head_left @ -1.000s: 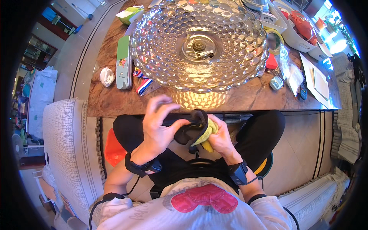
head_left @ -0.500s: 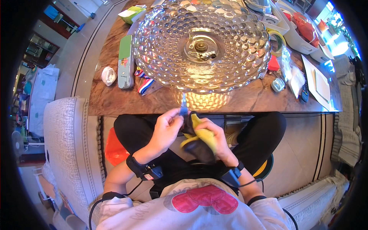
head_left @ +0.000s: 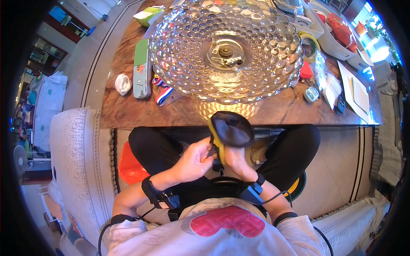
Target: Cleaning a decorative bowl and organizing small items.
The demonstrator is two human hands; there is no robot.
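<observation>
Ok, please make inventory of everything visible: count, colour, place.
soft item: 1, black, yellow, at hands
table: 1, brown, ahead
glass dish: 1, clear, on table
case: 1, green, grey, left of dish
ribbon: 1, striped, right of case
remote: 1, dark, table's right
containers: 2+, white, far right
unclear object: 1, red, by left leg
smaller items: several, mixed, around dish
seats: 2+, pale, both sides
legs: 2, black trousers, below table
left hand: 1, bare, gripping soft item
right hand: 1, bare, partly behind it
</observation>
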